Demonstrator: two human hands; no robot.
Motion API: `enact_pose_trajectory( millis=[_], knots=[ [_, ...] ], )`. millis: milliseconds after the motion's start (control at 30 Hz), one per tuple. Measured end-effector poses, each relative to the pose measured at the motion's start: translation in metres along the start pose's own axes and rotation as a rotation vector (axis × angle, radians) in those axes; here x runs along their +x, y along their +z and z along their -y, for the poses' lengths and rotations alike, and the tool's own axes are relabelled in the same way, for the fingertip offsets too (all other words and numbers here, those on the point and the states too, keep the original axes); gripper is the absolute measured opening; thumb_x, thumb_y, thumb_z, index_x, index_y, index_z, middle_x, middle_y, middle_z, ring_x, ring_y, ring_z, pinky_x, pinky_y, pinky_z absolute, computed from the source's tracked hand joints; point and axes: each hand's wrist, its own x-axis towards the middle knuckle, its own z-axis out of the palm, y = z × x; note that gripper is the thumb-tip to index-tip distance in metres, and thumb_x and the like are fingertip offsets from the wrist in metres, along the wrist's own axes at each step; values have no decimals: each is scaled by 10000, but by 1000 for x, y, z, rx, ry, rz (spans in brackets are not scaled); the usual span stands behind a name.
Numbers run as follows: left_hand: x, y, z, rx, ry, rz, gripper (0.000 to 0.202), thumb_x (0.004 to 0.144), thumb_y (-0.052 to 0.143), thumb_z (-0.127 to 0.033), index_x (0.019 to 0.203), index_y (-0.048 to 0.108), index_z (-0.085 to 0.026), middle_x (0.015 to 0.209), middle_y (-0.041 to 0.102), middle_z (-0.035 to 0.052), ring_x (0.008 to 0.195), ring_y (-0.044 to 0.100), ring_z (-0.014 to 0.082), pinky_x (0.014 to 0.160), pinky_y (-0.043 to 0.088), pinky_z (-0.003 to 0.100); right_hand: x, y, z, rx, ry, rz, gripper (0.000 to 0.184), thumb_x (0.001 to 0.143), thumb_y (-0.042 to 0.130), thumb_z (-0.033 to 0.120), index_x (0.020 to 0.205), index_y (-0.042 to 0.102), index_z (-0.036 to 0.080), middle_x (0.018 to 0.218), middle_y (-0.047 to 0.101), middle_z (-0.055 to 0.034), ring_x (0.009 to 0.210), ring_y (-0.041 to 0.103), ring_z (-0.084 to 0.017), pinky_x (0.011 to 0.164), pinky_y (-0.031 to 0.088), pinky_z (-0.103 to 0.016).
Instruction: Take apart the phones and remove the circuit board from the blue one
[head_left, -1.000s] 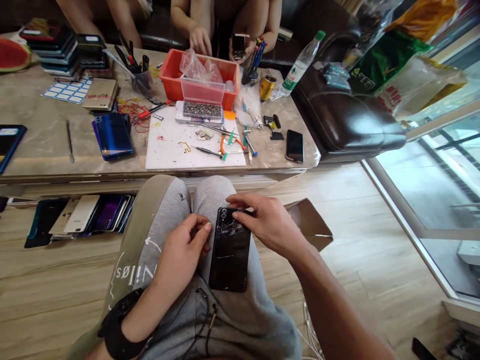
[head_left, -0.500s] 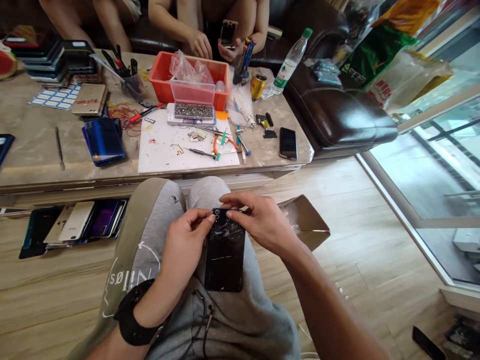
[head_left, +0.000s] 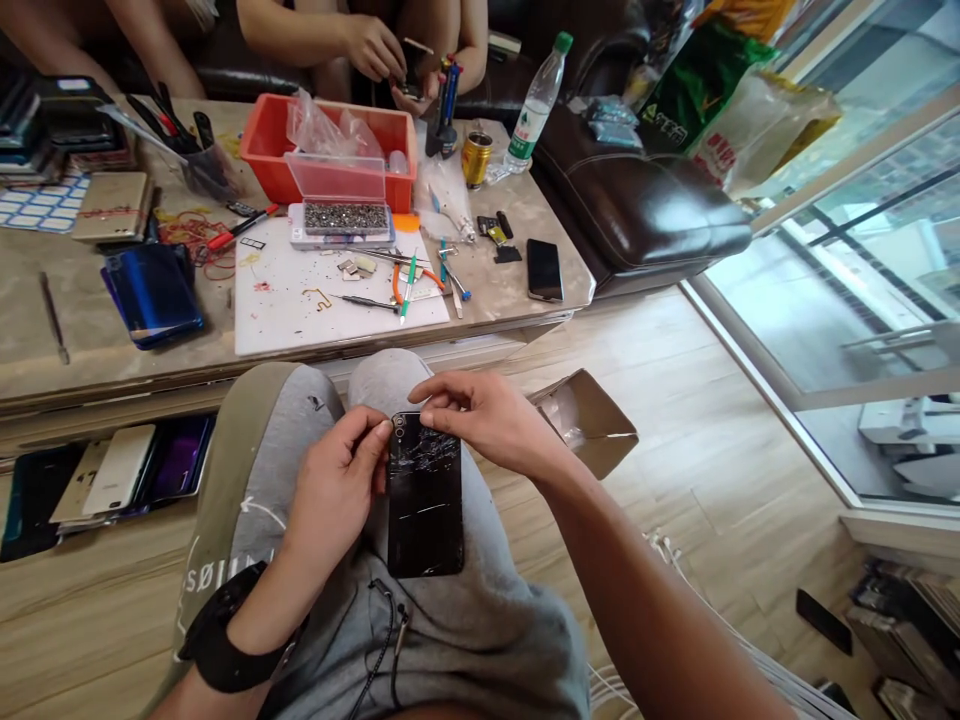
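**A:** Head view first, since it's all I have. My left hand [head_left: 337, 490] sits at the upper left corner of the black phone [head_left: 424, 500], thumb and forefinger pressed together right at the camera end. My right hand [head_left: 480, 420] comes over the top edge, its fingertips [head_left: 429, 418] closed down on the cracked glass there. So both grips are pinched on the phone's upper end.

**B:** And where does the phone rest?

**A:** Flat on my lap, back side up, on the grey shorts [head_left: 450, 620], lengthwise along the thigh. It isn't on the worktop [head_left: 75, 350] at all.

**B:** How far along would you say it is?

**A:** Early, I judge. The back glass is cracked but appears to lie flush over the whole body; I see no gap or lifted corner. Whether a tool sits between my fingers, I can't tell.

**B:** What's around you?

**A:** An open cardboard box [head_left: 589, 420] on the floor just beside my right knee. Ahead, near the front edge of the worktop, a white mat [head_left: 300, 310] with screwdrivers and tweezers. Behind it a clear screw case [head_left: 341, 215] and an orange bin [head_left: 277, 160]. A blue phone [head_left: 154, 295] lies left of the mat, a dark one [head_left: 544, 269] toward the right corner. Another person's hands [head_left: 375, 50] are busy at the far edge.
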Motion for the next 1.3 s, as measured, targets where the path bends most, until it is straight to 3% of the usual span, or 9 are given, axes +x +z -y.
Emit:
enact_pose_trajectory(
  millis=[300,500,567,633,800,933,1100,1200,1300],
  knots=[
    [-2,4,9,-98,-130,-103,248,976,491,-417,782,469,-265,430,427,-105,373,354,123,401,256,217,2,-2,-13,150,-11,18,142,844,691,207,923,805,181,887,792,-12,835,688,-171,788,493,-300],
    [-4,-5,13,-44,-114,-194,420,916,640,-486,615,507,-226,420,431,-72,409,374,106,420,264,221,-1,-6,-16,148,14,-33,161,850,700,265,926,817,186,925,808,-32,878,709,-195,806,520,-320],
    [-4,-4,11,-58,-94,-209,246,869,698,-446,812,655,-211,523,503,-76,440,410,110,429,291,220,-2,-6,-16,151,-2,-31,168,868,687,263,932,821,186,955,814,-39,915,719,-199,824,527,-318],
    [-6,-3,7,-104,-83,-218,311,848,715,-428,1081,685,-224,646,564,-73,473,439,111,434,315,217,-2,-7,-16,140,-12,-33,181,886,678,267,950,827,190,968,816,-41,919,724,-199,802,534,-308],
    [-11,1,-2,-176,-137,-93,389,866,703,-567,967,734,-192,579,496,-60,525,410,116,454,301,209,-3,-7,-14,181,24,-11,230,941,629,272,1037,822,190,984,814,-38,777,713,-164,640,538,-264],
    [-10,4,-3,-246,-202,-20,400,749,817,-550,878,735,-179,574,501,-64,506,360,95,447,273,203,-6,-6,-10,316,91,-18,254,974,573,221,1097,793,196,1005,824,-42,873,748,-164,681,576,-243],
    [-7,1,-1,-294,-273,3,423,710,850,-550,859,722,-176,505,475,-81,471,349,82,435,265,182,-16,-9,-20,473,106,-206,227,966,592,258,1112,748,182,969,811,-63,842,753,-149,773,616,-281],
    [-7,-1,-1,-302,-288,0,434,691,866,-545,854,727,-167,503,499,-75,471,367,80,434,289,176,-25,-9,-35,462,131,-365,188,907,668,338,984,729,177,841,771,-38,728,724,-142,721,615,-284],
    [-7,-2,0,-306,-293,-3,440,685,872,-541,865,730,-166,513,524,-67,479,400,86,436,317,177,-35,-5,-48,442,166,-401,245,868,706,426,868,693,182,744,709,-10,641,679,-135,632,590,-270]
  ],
)
